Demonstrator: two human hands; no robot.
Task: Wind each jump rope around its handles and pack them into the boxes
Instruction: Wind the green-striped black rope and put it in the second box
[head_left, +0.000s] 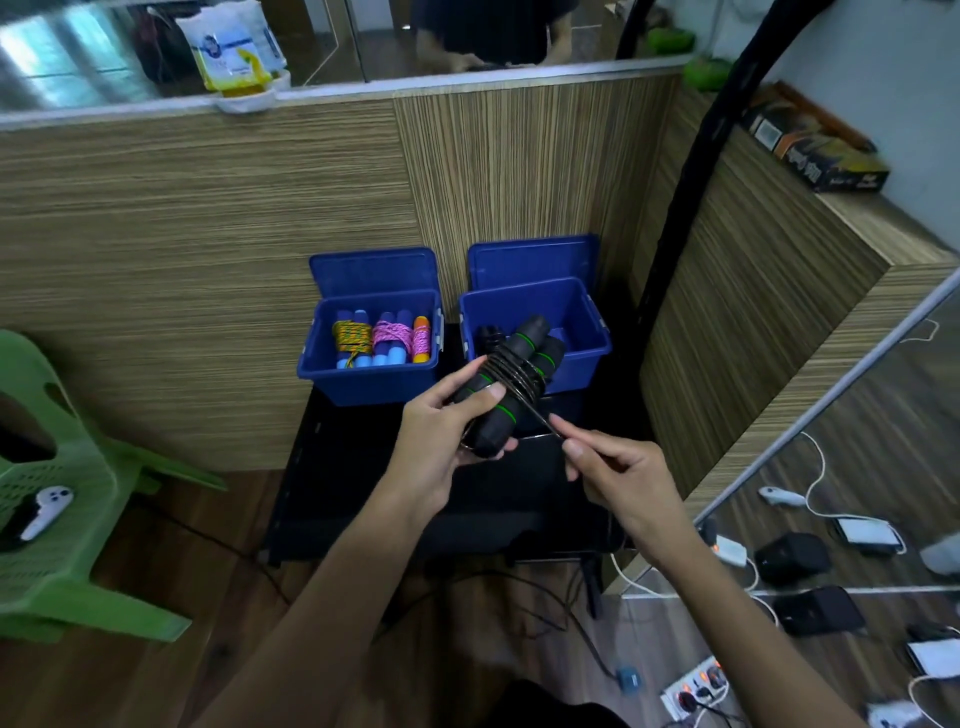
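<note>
My left hand (441, 431) grips a pair of black jump-rope handles with green rings (511, 379), held together above the black table. Thin dark rope (514, 371) is coiled several turns around them. My right hand (608, 467) pinches the free end of that rope just right of the handles. Behind stand two open blue boxes. The left box (363, 376) holds wound ropes, one yellow and two pink, with blue and orange handles. The right box (587, 332) holds another black bundle (491, 338), partly hidden by the handles I hold.
A black table (363, 488) carries the boxes against a wood-grain partition (208, 234). A green plastic chair (67, 519) with a white controller stands at left. At right, cables, chargers and a power strip (696, 686) lie on the floor.
</note>
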